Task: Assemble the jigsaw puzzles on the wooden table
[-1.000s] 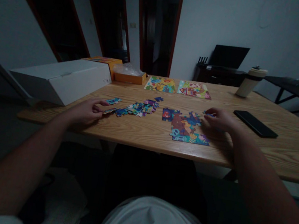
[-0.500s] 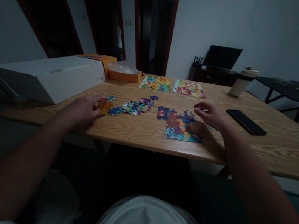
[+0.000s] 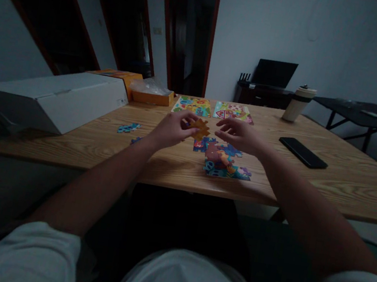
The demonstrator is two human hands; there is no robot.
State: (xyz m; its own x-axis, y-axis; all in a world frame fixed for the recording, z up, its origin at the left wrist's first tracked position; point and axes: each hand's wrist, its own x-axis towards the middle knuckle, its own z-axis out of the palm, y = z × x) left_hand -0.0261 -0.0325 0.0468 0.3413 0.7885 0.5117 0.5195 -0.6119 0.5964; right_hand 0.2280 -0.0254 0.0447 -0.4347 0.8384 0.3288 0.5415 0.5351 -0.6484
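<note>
Between the thumb and fingers of my left hand (image 3: 175, 128) are orange-brown puzzle pieces (image 3: 200, 128), raised over the table; how many, I cannot tell. My right hand (image 3: 238, 134) hovers just to the right of them, fingers apart and holding nothing. Below both hands lies a partly joined jigsaw puzzle (image 3: 219, 158) with brown, blue and orange shapes. A small purple piece sits at its lower right. Loose blue puzzle pieces (image 3: 128, 127) lie on the left side, and my left forearm hides much of the area around them.
A long white box (image 3: 84, 96) stands at the left, with an orange tray (image 3: 152, 97) holding clear plastic behind it. Two colourful pictures (image 3: 193, 106) lie at the back. On the right are a black phone (image 3: 303, 152) and a cream tumbler (image 3: 297, 106) on the wooden table (image 3: 337, 193).
My left hand has carried the orange-brown pieces from the left of the table to the middle, above the puzzle. My right hand has shifted slightly left. The camera view has moved a little.
</note>
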